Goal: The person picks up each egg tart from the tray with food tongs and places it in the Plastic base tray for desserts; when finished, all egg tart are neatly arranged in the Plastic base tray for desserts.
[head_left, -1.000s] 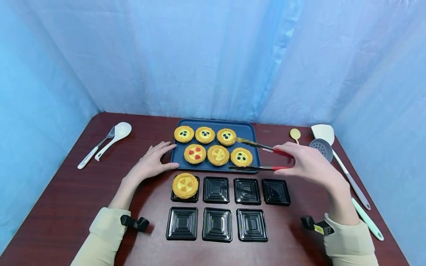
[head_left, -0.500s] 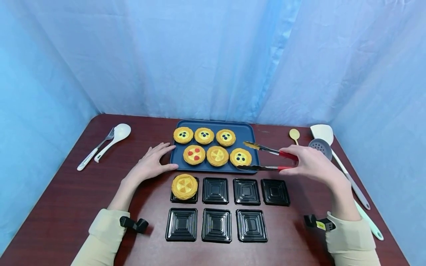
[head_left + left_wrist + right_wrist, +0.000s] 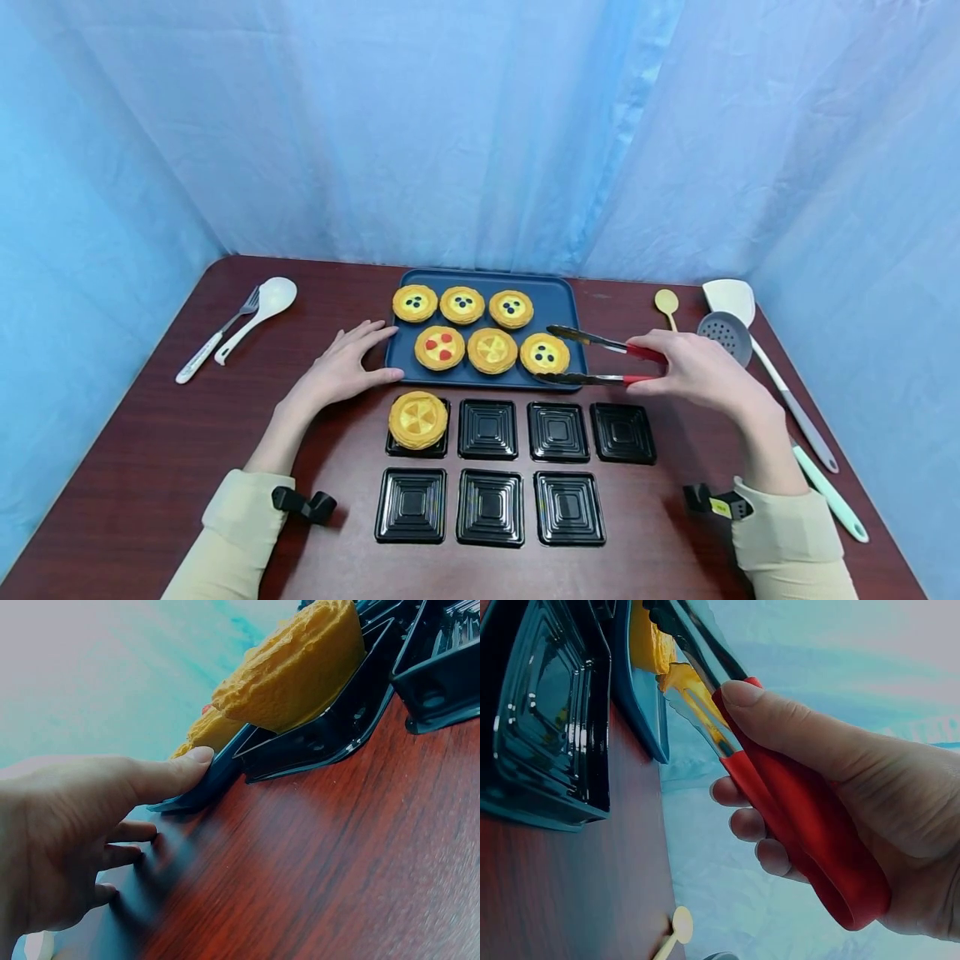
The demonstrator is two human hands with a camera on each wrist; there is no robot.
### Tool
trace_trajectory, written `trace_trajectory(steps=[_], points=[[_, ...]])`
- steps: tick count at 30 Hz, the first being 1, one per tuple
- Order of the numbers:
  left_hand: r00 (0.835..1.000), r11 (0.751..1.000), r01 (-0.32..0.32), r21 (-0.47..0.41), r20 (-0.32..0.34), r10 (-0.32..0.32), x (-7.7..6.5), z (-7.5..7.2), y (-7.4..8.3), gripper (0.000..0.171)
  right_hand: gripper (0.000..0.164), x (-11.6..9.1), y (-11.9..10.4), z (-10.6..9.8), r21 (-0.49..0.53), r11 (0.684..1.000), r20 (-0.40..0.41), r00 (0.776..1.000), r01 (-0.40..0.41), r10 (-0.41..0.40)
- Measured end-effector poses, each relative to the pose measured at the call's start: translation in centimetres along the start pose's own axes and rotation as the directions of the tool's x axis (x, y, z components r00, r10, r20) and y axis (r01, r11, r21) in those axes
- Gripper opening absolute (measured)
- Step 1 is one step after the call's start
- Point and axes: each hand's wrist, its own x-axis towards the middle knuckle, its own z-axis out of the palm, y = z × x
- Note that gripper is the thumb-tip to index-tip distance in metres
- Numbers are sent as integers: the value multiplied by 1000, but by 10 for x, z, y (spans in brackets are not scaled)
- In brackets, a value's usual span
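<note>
Head view: the right hand grips tongs, tips parted around the right side of a dark-dotted tart on the tray; contact is hard to judge. The left hand, fingers relaxed, thumbs the rim. Apparently lining up a pick, which calls for a gentle squeeze.

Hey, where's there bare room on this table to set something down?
Widest: the table between the fork and left sleeve. Also, the strip between the near black trays and picture's bottom edge. Crowded: the blue tray, with six tarts, and the right side, with utensils.
</note>
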Motion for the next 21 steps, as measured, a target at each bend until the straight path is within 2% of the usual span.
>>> trace_trajectory(steps=[21], points=[[1000,1000,-4,-2,-10,4,1,1,0,82,58,2,-3,4,-26,1000,8,1000,-5,6]])
